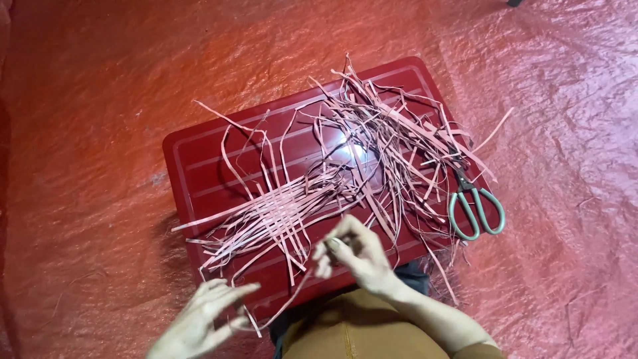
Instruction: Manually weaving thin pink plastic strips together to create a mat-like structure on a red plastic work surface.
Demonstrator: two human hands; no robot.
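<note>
A partly woven mat of thin pale strips (272, 219) lies on a dark red plastic lid (199, 159). My right hand (352, 252) pinches one long strip (292, 302) near the lid's front edge. That strip curves down to my left hand (206, 319), whose fingers are spread and touch its lower end. A loose tangle of more strips (385, 139) covers the right half of the lid.
Green-handled scissors (475, 209) rest on the lid's right front corner, partly under the strips. A crinkled red plastic sheet (86, 100) covers the floor all around. My tan-clothed lap (352, 332) is at the bottom edge.
</note>
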